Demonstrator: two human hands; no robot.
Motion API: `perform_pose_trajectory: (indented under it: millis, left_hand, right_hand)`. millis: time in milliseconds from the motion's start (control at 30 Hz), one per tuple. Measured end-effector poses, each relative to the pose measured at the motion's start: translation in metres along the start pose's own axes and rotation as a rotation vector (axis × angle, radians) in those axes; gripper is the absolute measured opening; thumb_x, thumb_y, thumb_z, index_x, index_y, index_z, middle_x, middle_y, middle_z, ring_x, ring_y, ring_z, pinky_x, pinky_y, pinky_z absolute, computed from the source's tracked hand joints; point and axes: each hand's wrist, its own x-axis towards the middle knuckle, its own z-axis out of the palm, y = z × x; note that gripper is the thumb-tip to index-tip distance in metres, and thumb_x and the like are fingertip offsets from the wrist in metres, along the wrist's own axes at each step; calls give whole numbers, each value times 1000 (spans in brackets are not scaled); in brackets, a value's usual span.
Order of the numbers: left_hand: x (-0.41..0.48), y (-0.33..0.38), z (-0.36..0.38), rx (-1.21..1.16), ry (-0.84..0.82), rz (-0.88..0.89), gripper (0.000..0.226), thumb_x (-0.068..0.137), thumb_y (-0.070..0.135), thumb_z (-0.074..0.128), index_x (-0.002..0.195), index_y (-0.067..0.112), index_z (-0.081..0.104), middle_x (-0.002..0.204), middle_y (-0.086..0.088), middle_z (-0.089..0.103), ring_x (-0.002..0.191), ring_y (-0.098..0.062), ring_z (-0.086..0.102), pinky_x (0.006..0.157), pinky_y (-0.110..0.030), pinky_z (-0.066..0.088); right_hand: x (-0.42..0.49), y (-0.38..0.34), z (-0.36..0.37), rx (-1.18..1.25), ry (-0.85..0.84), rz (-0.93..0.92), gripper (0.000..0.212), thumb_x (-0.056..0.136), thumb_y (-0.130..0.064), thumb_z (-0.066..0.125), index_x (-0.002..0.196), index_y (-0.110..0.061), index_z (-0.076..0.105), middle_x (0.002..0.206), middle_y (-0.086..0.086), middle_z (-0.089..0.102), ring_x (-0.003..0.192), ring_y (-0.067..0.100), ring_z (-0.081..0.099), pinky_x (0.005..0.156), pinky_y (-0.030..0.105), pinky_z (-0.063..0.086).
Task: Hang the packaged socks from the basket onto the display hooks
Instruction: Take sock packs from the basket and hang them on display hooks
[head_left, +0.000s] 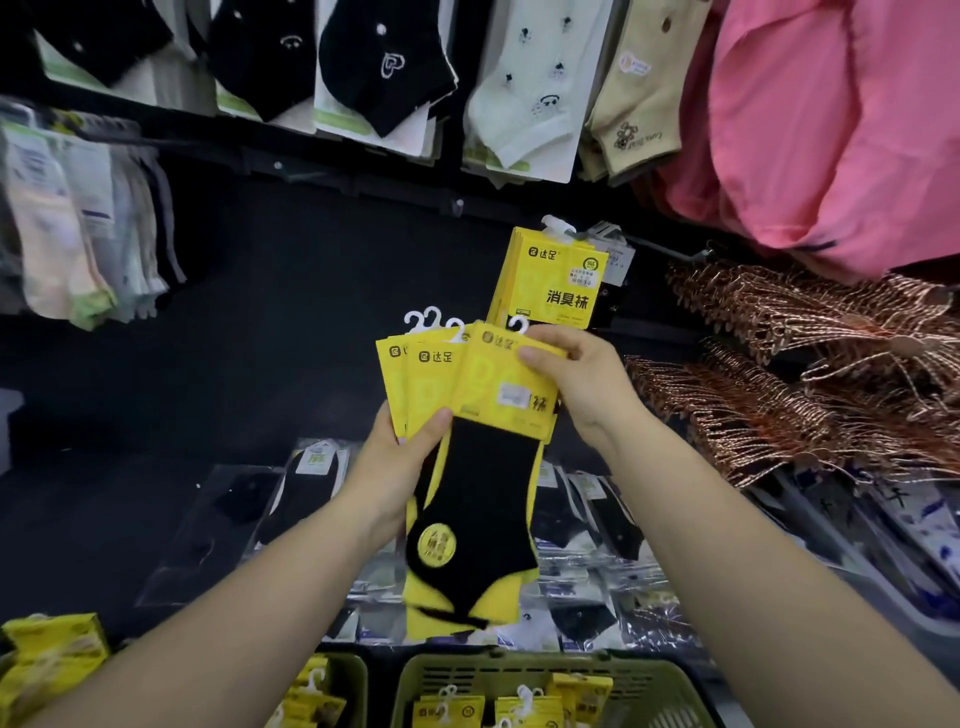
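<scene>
The front sock pack (498, 395), a black sock on a yellow card, is sitting at the centre of view on top of the fanned sock packs (415, 374), which are spreading out towards 10 o'clock behind it. The step in hand looks like peeling this one pack off the fan and carrying it up to the display hook (675, 248).

To do that well, the right hand (582, 384) should be lifting by the card's top edge only, leaving the white plastic hanger (518, 325) uncovered so its loop can slide onto the hook. The left hand (400, 447) should be loosening its thumb just enough for one card to slip free without dragging the rest. The card should be going up with its face outward, matching the hung yellow packs (556, 280) waiting at 12 o'clock.

The right thumb (535, 356) is pressing on the card's upper right corner, just beside the hanger at its 5 o'clock, with the other fingers curling behind; it is pinching the pack. The left thumb (436, 418) is lying across the fan's lower edge at 8 o'clock, and the rest of that hand is wrapping behind the cards.

Further out, the green basket (519, 670) at 6 o'clock is holding more yellow packs. Clear-bagged socks (587, 519) are lying on the shelf beneath the arms, copper wire hangers (805, 364) are piling up at 3 o'clock, and a pink garment (831, 130) is hanging at 2 o'clock.
</scene>
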Motion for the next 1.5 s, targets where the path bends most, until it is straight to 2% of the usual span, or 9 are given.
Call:
perform_pose_trajectory:
  millis: [200,533,633,767,867,1000,1100,1233,1500]
  left_hand:
    - [13,4,-11,159,118,76,26,90,27,63,112,33,49,109,3,67,102,-17,63,85,-34,50]
    - [24,11,-26,262,138,99,35,90,27,63,122,27,47,111,-1,66,102,-21,64,89,-42,52]
    - [24,13,-27,272,101,85,41,89,29,63,126,26,46,111,-1,67,102,-22,64,92,-44,51]
    - [24,14,-24,237,63,93,25,88,29,64,107,37,51,106,4,70,98,-15,66,83,-32,53]
    - [22,13,-17,146,55,73,24,86,31,67,103,40,53,101,7,73,90,-10,70,70,-23,53]
    - [14,11,-2,70,36,68,41,75,36,74,111,35,55,100,3,74,89,-14,71,68,-26,56]
    - [10,12,6,29,-1,46,58,64,42,75,117,31,54,105,-1,73,94,-20,70,79,-38,56]
    - [11,13,8,2,10,17,34,90,35,59,122,29,52,116,3,68,109,-20,64,95,-43,49]
    - [16,14,-6,234,158,133,5,96,29,53,95,35,52,103,8,66,100,-16,63,85,-37,51]
  right_hand:
    - [33,-30,-31,81,349,-108,15,89,-12,61,83,-26,65,113,5,65,104,22,60,97,48,48]
    - [89,-47,-13,-104,334,-129,20,88,-13,62,72,-24,64,78,-6,59,81,17,57,82,37,52]
    - [96,-44,-10,-121,419,-107,8,83,-17,68,89,-20,64,98,-4,61,94,16,59,93,39,51]
    - [76,-29,-10,-322,599,-80,44,78,-25,73,115,-17,49,127,9,44,117,27,45,99,38,40]
    - [38,-14,7,-350,297,-153,32,81,-36,70,103,-20,52,109,0,52,100,18,52,79,28,42]
    - [1,4,32,-466,-73,-66,47,79,-55,65,107,-23,46,94,-11,55,82,1,54,59,20,41]
    - [-4,5,29,-377,-35,-101,36,79,-43,71,99,-21,52,93,-8,64,85,8,63,68,27,53]
    - [2,1,11,-152,4,-31,32,83,-32,71,108,-18,57,106,-1,67,97,16,65,86,40,55]
    - [37,-19,-33,23,320,-118,14,97,-26,47,108,-17,48,89,-9,56,78,2,55,55,13,44]
